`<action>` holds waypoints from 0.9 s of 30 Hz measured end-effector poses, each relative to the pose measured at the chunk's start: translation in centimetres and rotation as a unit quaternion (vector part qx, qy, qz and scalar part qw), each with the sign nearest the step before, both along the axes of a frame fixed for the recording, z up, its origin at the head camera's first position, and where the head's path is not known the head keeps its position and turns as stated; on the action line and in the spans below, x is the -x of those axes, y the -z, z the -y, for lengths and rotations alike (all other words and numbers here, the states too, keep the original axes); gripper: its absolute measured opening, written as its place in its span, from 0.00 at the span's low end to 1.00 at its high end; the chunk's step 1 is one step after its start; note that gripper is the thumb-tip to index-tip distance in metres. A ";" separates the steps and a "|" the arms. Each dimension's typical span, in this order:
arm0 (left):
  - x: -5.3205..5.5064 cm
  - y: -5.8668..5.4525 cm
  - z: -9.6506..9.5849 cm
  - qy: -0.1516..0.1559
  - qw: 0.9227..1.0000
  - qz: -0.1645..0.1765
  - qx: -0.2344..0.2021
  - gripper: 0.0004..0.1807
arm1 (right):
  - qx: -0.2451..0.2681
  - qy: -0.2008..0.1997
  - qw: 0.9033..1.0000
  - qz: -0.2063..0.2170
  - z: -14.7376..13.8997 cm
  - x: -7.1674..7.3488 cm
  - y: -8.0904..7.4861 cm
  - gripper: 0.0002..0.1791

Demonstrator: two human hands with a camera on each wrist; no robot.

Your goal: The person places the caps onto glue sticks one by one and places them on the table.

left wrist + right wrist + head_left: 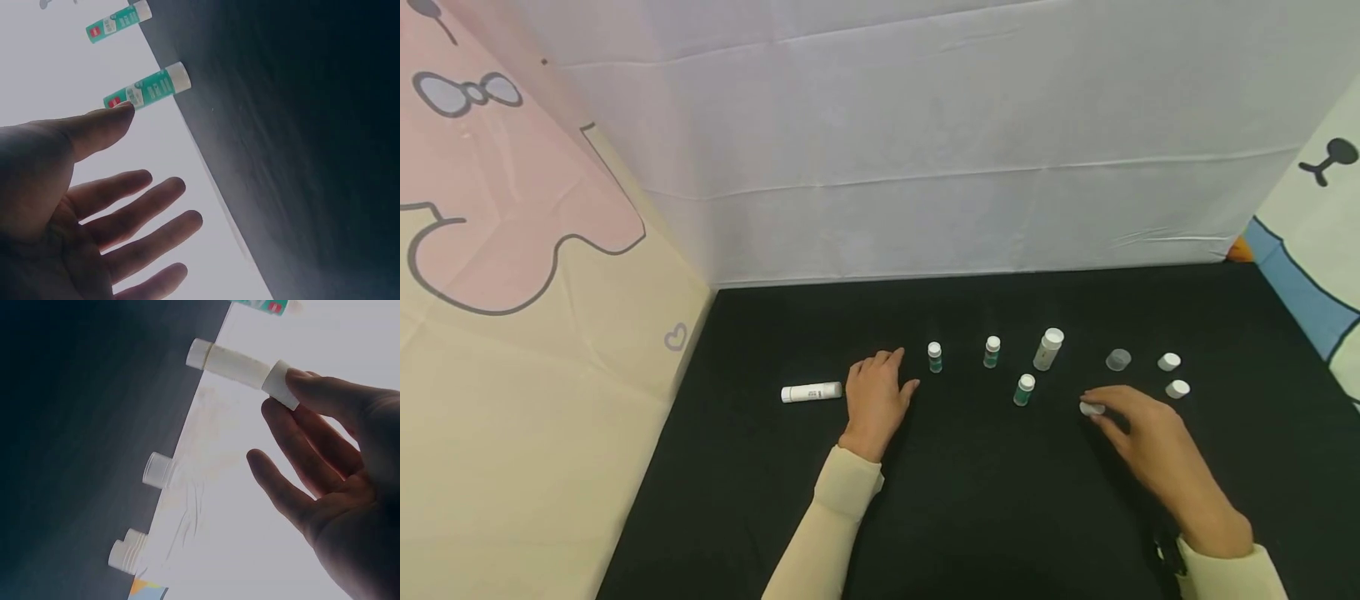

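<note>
One white cap [279,386] spans the right hand's [1152,437] narrow pinch.

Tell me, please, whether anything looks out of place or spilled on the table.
The white tube beside the left hand looks odd: it lies on its side, while the green-labelled glue sticks stand upright. No spill shows.

My black surface [970,508] carries three green tubes [935,360], one standing white tube [1046,355], one lying white tube [811,392], three caps [1177,389].
</note>
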State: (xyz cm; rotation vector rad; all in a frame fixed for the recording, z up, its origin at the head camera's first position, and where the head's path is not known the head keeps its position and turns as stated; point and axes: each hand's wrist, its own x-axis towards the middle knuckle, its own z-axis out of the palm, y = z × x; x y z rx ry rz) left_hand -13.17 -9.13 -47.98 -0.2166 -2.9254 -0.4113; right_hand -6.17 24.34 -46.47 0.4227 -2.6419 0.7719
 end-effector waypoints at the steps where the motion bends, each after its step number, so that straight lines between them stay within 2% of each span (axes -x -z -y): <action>1: 0.0 0.1 -0.1 0.000 1.000 0.000 0.000 0.29 | 0.001 -0.002 1.000 -0.003 0.2 0.0 0.0 0.21; 11: 0.1 0.5 -1.5 0.003 1.000 0.001 -0.016 0.29 | 0.009 -0.022 1.000 -0.011 1.7 0.2 -0.3 0.20; 22: 0.8 1.2 -2.6 -0.008 0.999 -0.009 -0.034 0.29 | 0.023 -0.043 0.998 -0.027 3.3 0.4 -0.3 0.21; 27: 1.1 1.1 -3.0 -0.012 0.999 -0.008 -0.046 0.29 | 0.021 -0.047 0.999 -0.010 3.9 0.4 -0.5 0.21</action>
